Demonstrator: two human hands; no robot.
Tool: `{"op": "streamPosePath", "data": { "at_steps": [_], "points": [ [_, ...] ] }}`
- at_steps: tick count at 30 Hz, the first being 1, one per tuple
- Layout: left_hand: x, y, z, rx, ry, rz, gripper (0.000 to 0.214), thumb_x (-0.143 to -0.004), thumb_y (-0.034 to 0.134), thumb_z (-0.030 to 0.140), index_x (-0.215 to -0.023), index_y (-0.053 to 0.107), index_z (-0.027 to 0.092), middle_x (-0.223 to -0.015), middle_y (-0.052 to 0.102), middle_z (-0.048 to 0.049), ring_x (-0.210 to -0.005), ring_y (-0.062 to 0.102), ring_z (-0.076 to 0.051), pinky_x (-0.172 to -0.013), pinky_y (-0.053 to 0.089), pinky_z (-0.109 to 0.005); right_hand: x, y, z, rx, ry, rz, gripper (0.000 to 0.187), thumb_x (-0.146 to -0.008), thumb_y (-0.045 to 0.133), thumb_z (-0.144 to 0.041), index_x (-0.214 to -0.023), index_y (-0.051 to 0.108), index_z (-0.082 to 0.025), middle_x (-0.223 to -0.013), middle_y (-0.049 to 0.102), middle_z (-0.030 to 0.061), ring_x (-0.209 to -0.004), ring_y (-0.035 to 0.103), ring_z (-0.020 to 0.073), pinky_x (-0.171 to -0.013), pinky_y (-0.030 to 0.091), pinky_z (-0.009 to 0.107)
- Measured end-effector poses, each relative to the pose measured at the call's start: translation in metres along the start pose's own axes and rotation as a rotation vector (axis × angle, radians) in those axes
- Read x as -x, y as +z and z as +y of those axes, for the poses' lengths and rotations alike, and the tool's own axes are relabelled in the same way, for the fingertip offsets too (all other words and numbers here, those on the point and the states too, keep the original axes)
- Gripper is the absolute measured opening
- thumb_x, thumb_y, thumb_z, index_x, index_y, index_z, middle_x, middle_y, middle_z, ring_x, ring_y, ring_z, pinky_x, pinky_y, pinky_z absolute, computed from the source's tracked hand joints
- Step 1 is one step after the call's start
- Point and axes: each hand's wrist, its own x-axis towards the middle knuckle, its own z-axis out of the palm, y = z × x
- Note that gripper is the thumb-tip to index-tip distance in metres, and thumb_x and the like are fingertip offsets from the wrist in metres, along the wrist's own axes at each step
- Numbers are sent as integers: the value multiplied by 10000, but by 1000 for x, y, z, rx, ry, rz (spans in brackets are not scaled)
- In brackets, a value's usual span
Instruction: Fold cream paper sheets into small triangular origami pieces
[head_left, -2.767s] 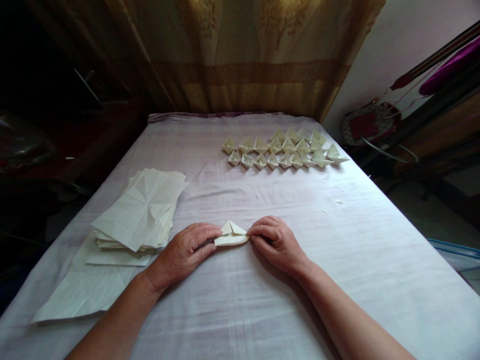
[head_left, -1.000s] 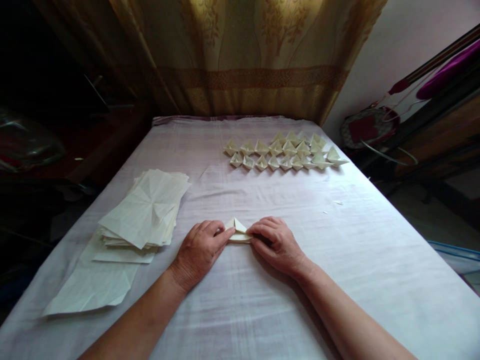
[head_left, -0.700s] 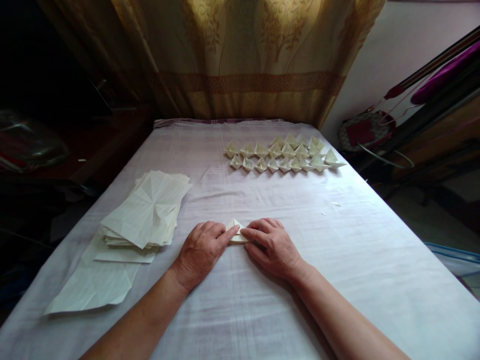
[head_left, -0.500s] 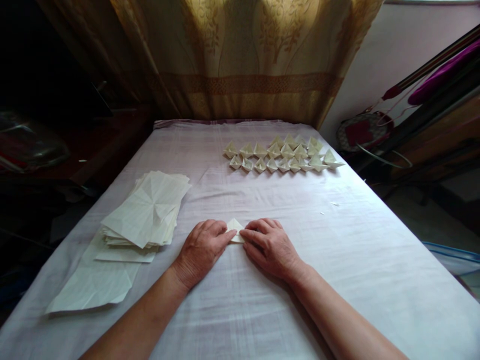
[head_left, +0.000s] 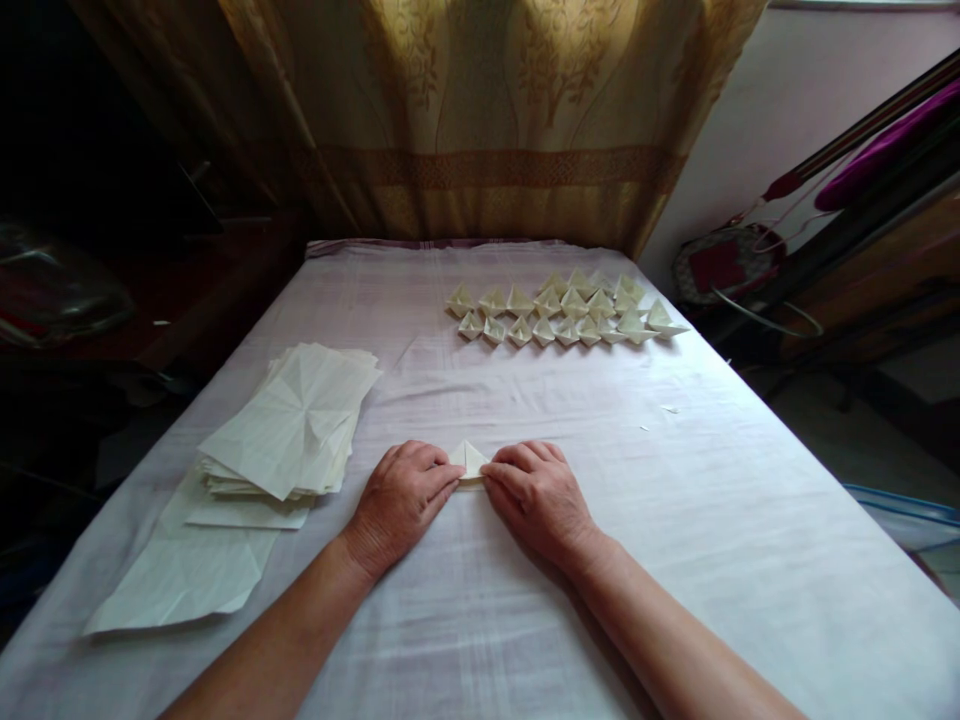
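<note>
A small folded piece of pale paper [head_left: 468,461] lies on the bed sheet [head_left: 480,590] between my hands. Its upper part is a triangle with a crease down the middle, and a band runs along the bottom. My left hand [head_left: 405,490] pinches the paper's left end between thumb and fingers. At the other end, my right hand [head_left: 536,490] grips it the same way. Both ends of the paper are hidden under my fingers.
A stack of creased paper sheets [head_left: 292,420] lies to the left, over a longer loose sheet [head_left: 187,570]. Several folded paper boats [head_left: 566,310] stand in rows at the back right. Small paper scraps [head_left: 670,409] lie on the right.
My thumbs and fingers have shifted outward from the middle of the paper to its ends. More of its front, with the centre crease, now shows.
</note>
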Motion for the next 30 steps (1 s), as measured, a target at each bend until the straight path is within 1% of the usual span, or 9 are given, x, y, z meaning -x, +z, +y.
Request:
{"op": "streamPosePath", "data": {
  "at_steps": [5,9,12,17,24,30],
  "points": [
    [-1,-3,-2,-23,-91,-12,138,-936,597,270,-870,705,214,-843,690,-17,-837,579,-188,-793,424,-335,1,4,6,-73,140,13,79,-874,671,-219,-806,711,-231,-883,701,9,-836,586,182,-785,359,326],
    [-1,-3,-4,-38,-152,-11,145,-924,616,298,-839,687,204,-817,688,-18,-826,580,-198,-788,421,-341,-1,6,7,-81,204,25,111,-882,658,-240,-780,698,-221,-857,691,17,-834,592,185,-790,356,329],
    [-1,-3,-4,-60,-181,-12,146,-930,604,294,-845,677,201,-819,686,-18,-824,579,-207,-779,416,-349,-2,7,6,-61,234,29,133,-884,652,-254,-760,678,-214,-844,678,20,-832,586,191,-784,346,333],
    [-1,-3,-3,-99,-176,-11,130,-948,568,263,-882,664,205,-840,689,-14,-843,580,-215,-788,402,-356,-4,9,3,-31,280,4,158,-885,635,-253,-734,636,-203,-840,658,22,-838,577,196,-793,334,338],
    [-3,-1,2,-147,-208,-18,81,-947,561,236,-931,637,211,-880,689,-11,-863,571,-227,-793,385,-365,-7,8,-2,15,330,-24,167,-880,623,-257,-725,593,-202,-807,630,21,-821,550,201,-780,317,341],
    [-2,2,4,-180,-204,-12,76,-948,543,227,-945,617,208,-876,680,-17,-848,564,-228,-788,384,-365,-7,10,-2,-4,341,-16,186,-884,603,-266,-711,564,-208,-787,609,14,-794,529,195,-762,303,341]
  ]
}}
